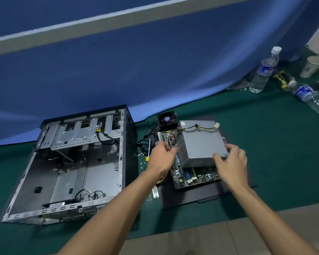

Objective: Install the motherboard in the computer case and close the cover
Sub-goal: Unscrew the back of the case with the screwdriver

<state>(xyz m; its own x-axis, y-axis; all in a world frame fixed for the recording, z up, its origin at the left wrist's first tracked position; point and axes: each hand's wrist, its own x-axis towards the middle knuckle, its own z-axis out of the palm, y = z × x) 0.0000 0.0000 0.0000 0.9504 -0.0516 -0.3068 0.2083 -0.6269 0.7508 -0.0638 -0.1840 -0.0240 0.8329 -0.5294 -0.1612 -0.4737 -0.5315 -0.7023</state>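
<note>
The open computer case [70, 173] lies on its side on the green mat, left of centre, its inside bare metal with loose cables. To its right the green motherboard [195, 176] rests on the dark side cover [206, 196], with a grey power supply [201, 144] sitting on top of it and a black CPU fan [166, 120] at its far end. My left hand [161, 157] reaches the power supply's left edge, fingers curled by the board. My right hand [230, 161] has spread fingers around the power supply's near right corner.
A yellow-handled screwdriver [148, 150] and small screws lie between case and motherboard. A metal bracket [155, 192] lies near the cover's left edge. Water bottles [264, 70] and paper cups [313, 66] stand at the far right. A blue partition wall rises behind.
</note>
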